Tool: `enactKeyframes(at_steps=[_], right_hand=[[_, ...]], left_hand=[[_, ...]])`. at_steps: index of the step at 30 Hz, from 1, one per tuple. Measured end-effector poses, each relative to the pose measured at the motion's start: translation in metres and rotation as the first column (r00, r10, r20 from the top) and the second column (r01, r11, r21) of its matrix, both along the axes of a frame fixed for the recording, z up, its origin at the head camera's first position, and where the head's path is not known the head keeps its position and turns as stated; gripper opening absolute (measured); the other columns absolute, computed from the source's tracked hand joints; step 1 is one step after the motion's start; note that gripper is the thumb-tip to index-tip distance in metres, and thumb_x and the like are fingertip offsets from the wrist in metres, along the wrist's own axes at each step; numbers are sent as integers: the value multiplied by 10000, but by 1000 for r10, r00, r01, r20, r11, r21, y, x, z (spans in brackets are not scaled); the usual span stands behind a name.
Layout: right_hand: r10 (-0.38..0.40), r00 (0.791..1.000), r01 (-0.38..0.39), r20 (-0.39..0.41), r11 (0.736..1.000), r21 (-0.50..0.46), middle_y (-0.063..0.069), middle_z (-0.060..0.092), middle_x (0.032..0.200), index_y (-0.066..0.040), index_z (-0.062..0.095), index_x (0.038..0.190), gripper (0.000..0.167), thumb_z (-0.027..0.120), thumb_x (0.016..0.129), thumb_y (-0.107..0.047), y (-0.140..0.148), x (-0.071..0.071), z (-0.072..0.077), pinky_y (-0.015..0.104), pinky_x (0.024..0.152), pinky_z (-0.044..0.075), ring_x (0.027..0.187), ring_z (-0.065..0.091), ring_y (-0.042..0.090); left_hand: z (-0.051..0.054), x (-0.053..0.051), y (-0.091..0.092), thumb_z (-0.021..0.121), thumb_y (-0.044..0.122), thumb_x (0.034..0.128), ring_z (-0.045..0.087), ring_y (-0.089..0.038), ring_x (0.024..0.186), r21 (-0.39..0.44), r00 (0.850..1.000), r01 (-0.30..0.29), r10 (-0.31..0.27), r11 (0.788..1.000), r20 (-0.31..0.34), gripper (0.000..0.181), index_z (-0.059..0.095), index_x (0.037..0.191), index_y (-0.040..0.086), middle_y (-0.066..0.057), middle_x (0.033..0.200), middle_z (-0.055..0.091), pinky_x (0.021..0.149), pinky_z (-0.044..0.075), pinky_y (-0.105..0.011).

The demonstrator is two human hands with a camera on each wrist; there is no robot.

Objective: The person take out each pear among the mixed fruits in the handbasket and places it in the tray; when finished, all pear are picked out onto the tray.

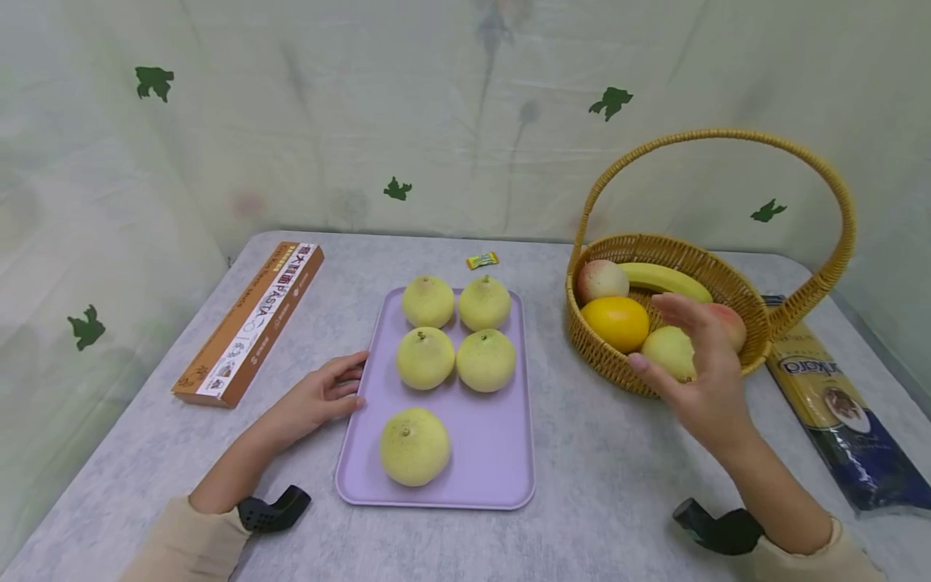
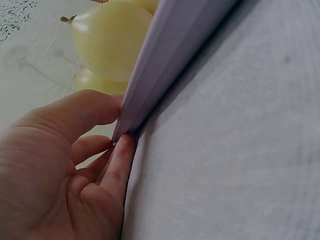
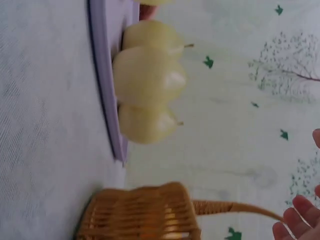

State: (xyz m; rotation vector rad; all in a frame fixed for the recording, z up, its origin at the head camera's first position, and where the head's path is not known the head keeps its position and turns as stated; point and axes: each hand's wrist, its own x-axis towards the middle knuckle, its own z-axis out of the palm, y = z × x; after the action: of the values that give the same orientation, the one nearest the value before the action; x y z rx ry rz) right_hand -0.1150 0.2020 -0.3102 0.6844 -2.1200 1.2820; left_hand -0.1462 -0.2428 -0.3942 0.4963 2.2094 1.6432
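A lilac tray [image 1: 494, 453] lies on the table with several pale yellow pears [image 1: 414, 446] on it. At the tray's left edge is my left hand [image 1: 320, 396]; in the left wrist view its thumb [image 2: 100, 107] and fingertips pinch the rim. My right hand [image 1: 709, 380] is raised over the near side of a wicker basket [image 1: 600, 356], thumb and fingers spread apart and holding nothing. Inside the basket are a pear [image 1: 669, 352], a banana [image 1: 665, 279], a yellow-orange fruit [image 1: 616, 322] and two peaches [image 1: 602, 281], one partly covered by the right hand.
A brown pasta box [image 1: 250, 323] lies at the left. Behind the tray is a small yellow wrapped candy [image 1: 482, 260]. A gold and blue packet [image 1: 844, 412] lies right of the basket, whose tall handle [image 1: 727, 134] arches upward. A patterned curtain [image 1: 436, 121] hangs behind the table.
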Motion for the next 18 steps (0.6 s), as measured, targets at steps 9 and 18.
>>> enactKeyframes(at_steps=[9, 18], right_hand=[[-263, 951, 254, 159, 964, 76, 70, 438, 1238, -109, 365, 1337, 703, 720, 737, -18, 51, -16, -28, 152, 891, 323, 1122, 408, 95], [-389, 873, 302, 294, 905, 300, -42, 423, 1269, -342, 275, 1369, 764, 719, 747, -371, 103, -51, -81, 249, 784, 453, 1066, 455, 214]], left_hand=[[-1, -1, 0, 612, 96, 857, 354, -379, 1208, -16, 1000, -12, 12, 1000, 9, 690, 212, 1409, -9, -247, 1369, 278, 880, 401, -203], [-2, 0, -1, 614, 101, 856, 356, -381, 1205, -12, 1000, -15, 15, 1000, 11, 694, 210, 1409, -11, -248, 1365, 278, 872, 404, -195]])
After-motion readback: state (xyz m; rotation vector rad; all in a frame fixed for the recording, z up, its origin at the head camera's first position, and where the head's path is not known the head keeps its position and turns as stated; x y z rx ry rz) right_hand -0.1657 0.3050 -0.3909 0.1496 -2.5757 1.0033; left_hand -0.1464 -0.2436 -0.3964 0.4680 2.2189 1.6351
